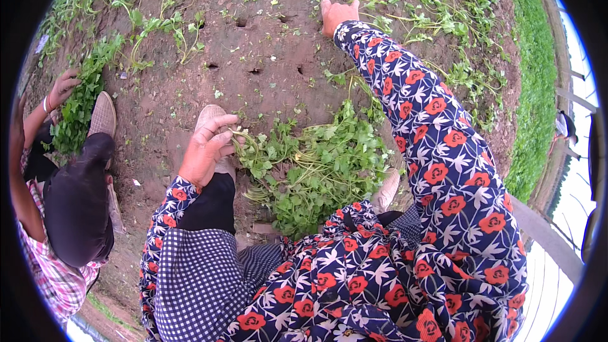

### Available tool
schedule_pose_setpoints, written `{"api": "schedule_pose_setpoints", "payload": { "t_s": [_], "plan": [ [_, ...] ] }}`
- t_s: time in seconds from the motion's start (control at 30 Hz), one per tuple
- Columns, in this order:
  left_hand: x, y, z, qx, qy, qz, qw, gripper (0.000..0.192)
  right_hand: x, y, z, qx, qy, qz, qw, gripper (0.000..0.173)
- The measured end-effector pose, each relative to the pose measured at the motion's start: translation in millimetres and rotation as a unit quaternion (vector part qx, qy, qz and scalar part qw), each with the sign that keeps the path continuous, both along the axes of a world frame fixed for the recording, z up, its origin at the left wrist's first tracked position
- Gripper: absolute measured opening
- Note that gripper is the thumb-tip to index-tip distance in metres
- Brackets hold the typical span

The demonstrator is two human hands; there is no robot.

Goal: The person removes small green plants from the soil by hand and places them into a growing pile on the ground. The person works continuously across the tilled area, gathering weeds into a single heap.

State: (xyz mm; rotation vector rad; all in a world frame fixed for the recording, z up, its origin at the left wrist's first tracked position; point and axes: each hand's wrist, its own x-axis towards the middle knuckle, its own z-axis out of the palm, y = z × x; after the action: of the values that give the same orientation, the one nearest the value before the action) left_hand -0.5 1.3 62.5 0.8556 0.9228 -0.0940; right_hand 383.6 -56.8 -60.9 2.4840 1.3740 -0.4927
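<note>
My left hand (206, 149) pinches the pale stems of a small bunch of celery-like seedlings (249, 145) between thumb and fingers, just in front of my left shoe (209, 113). A loose heap of the same leafy seedlings (327, 166) lies on the ground between my feet. My right hand (338, 16) reaches far forward, knuckles up, down at the bare soil (266, 90). Its fingertips are hidden, so whether it holds a stem cannot be told. Several small holes (255, 71) dot the soil between my two hands.
Limp seedlings stand in the soil at the far side (180, 33) and right (446, 14). At left, a co-worker's hand (64, 86) holds a leafy bunch (80, 109), close to that person's shoe (103, 114). A dense green bed (532, 80) runs along the right.
</note>
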Motion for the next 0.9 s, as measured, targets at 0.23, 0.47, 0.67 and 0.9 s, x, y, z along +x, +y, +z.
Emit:
{"api": "schedule_pose_setpoints", "payload": {
  "t_s": [0.23, 0.47, 0.67, 0.9],
  "plan": [
    [9.6, -2.2, -5.9, 0.021, -0.028, -0.015, 0.999, 0.03, 23.0, -30.3, -17.5, 0.057, 0.087, 0.01, 0.995, 0.04],
    [-2.0, -2.0, -6.8, 0.001, -0.017, 0.009, 1.0, 0.029, 9.7, -27.6, -13.1, 0.066, 0.106, 0.032, 0.992, 0.052],
    [-3.7, -0.7, -8.8, -0.026, -0.038, 0.014, 0.999, 0.032, 11.7, -29.0, -22.7, 0.087, 0.042, 0.064, 0.993, 0.037],
    [-6.0, -0.6, -13.0, -0.047, -0.069, 0.038, 0.996, 0.035, 8.8, -38.7, -27.3, 0.147, 0.008, 0.114, 0.983, 0.025]
  ]
}}
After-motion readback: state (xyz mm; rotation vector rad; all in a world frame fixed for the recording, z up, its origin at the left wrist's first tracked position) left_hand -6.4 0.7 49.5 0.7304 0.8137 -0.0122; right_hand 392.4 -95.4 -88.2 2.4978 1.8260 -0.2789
